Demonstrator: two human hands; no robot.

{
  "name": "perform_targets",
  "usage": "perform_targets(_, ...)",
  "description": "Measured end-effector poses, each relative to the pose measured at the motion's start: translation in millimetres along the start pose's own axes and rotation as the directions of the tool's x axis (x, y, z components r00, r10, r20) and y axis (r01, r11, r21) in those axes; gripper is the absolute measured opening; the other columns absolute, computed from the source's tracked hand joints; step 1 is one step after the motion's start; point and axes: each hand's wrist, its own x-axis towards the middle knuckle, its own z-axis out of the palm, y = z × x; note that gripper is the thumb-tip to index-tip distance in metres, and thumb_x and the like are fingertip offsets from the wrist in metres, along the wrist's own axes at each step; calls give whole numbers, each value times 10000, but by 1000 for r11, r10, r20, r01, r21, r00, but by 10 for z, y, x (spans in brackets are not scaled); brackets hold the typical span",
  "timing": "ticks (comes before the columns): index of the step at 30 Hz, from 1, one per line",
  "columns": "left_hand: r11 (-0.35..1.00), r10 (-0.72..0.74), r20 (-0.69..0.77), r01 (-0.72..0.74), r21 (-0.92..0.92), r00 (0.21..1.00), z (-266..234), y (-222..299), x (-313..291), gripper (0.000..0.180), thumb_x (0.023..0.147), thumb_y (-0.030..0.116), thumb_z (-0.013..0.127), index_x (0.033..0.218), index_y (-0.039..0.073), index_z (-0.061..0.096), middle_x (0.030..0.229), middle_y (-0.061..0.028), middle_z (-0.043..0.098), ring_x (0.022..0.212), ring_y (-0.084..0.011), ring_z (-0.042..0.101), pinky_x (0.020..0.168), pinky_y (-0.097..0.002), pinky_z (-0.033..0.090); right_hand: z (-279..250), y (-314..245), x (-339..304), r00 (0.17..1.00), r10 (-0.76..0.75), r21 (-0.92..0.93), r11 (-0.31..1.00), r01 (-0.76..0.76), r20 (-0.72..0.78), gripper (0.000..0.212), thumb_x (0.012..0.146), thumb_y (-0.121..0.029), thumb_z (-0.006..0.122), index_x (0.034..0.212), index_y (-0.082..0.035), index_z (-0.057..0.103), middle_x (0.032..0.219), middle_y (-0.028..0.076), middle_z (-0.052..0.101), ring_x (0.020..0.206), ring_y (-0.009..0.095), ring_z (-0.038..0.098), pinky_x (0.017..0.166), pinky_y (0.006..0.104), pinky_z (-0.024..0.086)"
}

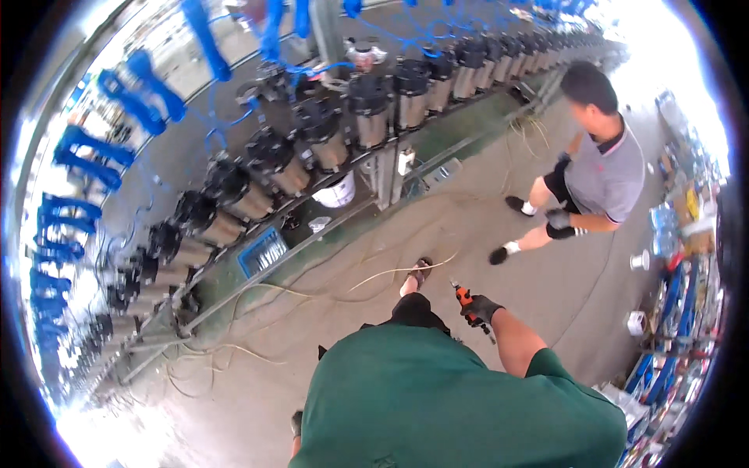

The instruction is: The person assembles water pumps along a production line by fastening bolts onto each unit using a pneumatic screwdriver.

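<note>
In a dark glove, my right hand [482, 310] is closed around an orange and black power screwdriver [463, 296], held out over the floor to the right of my body. Its thin metal bit points up and away from me. Only a bit of my gloved left hand [296, 423] shows beside my green shirt, low on the left. Its fingers are hidden, so I cannot tell whether it holds anything. Ahead and to the left runs a long row of metal cylinders with black tops [325, 136], standing on a workbench frame. Neither hand touches them.
A co-worker [605, 156] in a grey shirt and gloves stands ahead on the right. Pale cables [367, 281] trail over the floor. Below the bench are a blue crate [263, 251] and a white bucket [337, 192]. Cluttered shelves [679, 312] line the right side; blue straps [204, 39] hang upper left.
</note>
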Motion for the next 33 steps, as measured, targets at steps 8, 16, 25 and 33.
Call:
perform_targets(8,862,-364,87,371,-347,927,659,-1398,-1084,272,891,301,714,948,37,685,924,-173,680,880,-351,660,765,-457,511,715,-494,143,961,-254,746,660,91,108,214,841,-278,684,956,-123,593,781,70,626,627,269,625,647,502,575)
perform_targets(16,752,-323,105,323,-574,941,819,-1390,-935,313,903,344,698,987,43,702,958,-170,705,915,-334,678,797,-445,521,1610,-1859,169,924,-370,825,491,280,-94,253,844,-332,679,900,-107,580,746,86,629,655,266,641,603,463,589)
perform_targets(25,672,-390,107,362,-646,915,741,-1865,-812,364,917,393,680,1031,50,721,996,-167,733,955,-315,699,834,-432,531,2551,-2351,203,832,-553,841,435,322,-32,241,926,-376,657,982,-152,587,820,46,635,649,214,634,545,364,566)
perform_targets(33,732,-375,29,315,-603,926,-85,-2087,-226,417,930,435,660,1112,66,727,1072,-163,748,1028,-306,708,888,-420,538,2889,-3528,410,550,-835,944,178,278,-5,495,895,-496,732,1191,-112,635,938,56,680,732,202,642,645,347,575)
